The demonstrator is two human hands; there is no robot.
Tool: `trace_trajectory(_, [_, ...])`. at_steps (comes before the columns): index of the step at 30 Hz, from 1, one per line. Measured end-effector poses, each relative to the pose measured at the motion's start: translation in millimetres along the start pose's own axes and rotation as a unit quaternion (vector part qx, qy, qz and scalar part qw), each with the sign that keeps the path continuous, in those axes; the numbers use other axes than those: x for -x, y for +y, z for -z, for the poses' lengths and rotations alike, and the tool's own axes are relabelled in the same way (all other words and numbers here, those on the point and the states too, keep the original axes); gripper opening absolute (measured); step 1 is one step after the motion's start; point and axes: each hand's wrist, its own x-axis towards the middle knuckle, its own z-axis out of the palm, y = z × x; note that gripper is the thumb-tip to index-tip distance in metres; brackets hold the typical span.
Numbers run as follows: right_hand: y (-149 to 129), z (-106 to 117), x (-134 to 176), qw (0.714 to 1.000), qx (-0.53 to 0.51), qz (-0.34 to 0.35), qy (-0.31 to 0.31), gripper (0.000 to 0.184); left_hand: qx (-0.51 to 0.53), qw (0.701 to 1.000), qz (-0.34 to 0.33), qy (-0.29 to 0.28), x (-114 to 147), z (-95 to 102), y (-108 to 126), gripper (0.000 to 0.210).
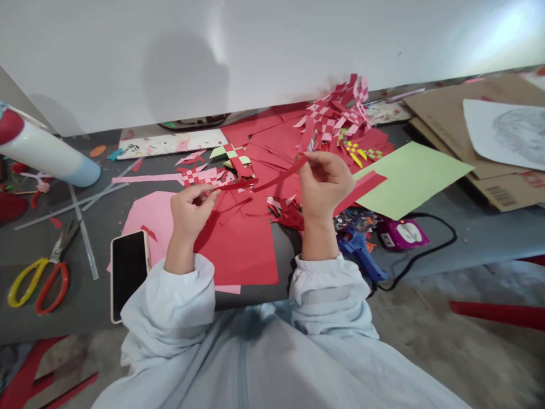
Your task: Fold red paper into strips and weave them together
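My left hand [190,213] pinches a narrow red paper strip [236,186] between thumb and fingertips. A second, curved red strip [281,178] hangs from the pinched fingers of my right hand [324,184]. The free ends of the two strips point toward each other and lie close together; whether they touch I cannot tell. Below them spreads red paper [247,250] on the table, with pink paper [149,210] to its left. Just beyond my left hand lies a woven red and pink piece [204,176]. A red and green woven piece [234,156] rests behind it.
Scissors [53,267] and a phone [129,275] lie left, near a white bottle [51,150] and clear glue sticks [85,233]. Right are green paper [415,176], a blue glue gun [360,250], a purple box [404,234] and cardboard [506,190]. Woven strips [336,113] pile behind.
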Motion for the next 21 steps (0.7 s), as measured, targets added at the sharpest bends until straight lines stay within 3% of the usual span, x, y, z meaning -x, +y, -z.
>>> trace_trajectory(4, [1, 2, 1, 0.998, 0.056, 0.027, -0.031, 0.007, 0.005, 1.0, 0.002, -0.007, -1, 1.3, 2, 0.013])
trace_trajectory(13, [5, 4, 3, 0.996, 0.062, 0.066, 0.005, 0.01, 0.055, 0.996, 0.058, -0.043, -1, 0.5, 11, 0.015])
trace_trajectory(21, [5, 5, 5, 0.99, 0.069, 0.122, -0.002, 0.01, 0.108, 0.982, 0.131, -0.083, -1, 2.5, 13, 0.015])
